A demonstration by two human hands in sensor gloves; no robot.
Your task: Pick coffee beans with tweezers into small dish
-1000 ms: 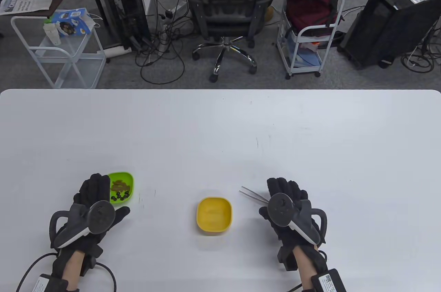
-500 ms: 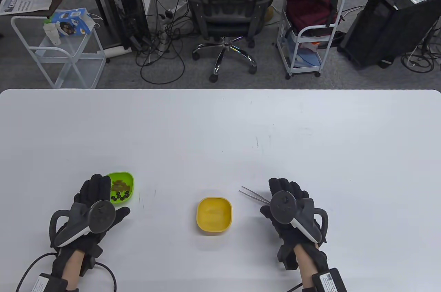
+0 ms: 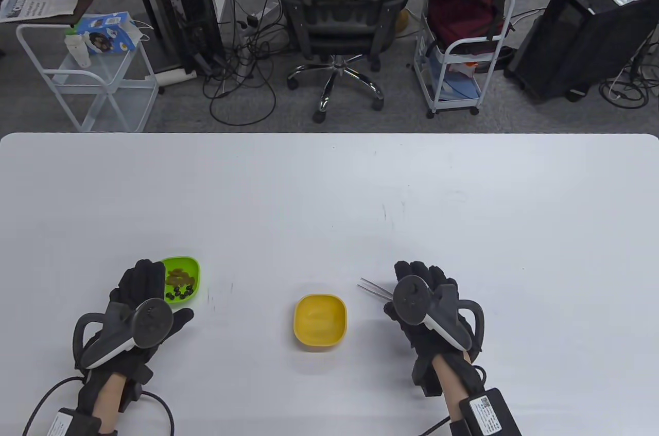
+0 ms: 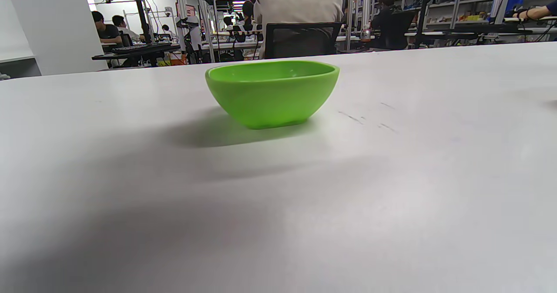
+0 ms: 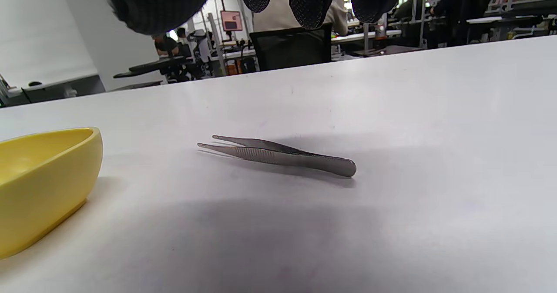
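Both hands are released and grasp nothing: left hand rests with fingers extended just left of the green dish; right hand hovers with fingers spread above the tweezers. Tweezers lie flat on the white bench, just right of the yellow dish, tips pointing toward it. Green dish, well left of the yellow dish, holds dark coffee beans along its near side and brownish pieces behind them. No contents are visible in the yellow dish.
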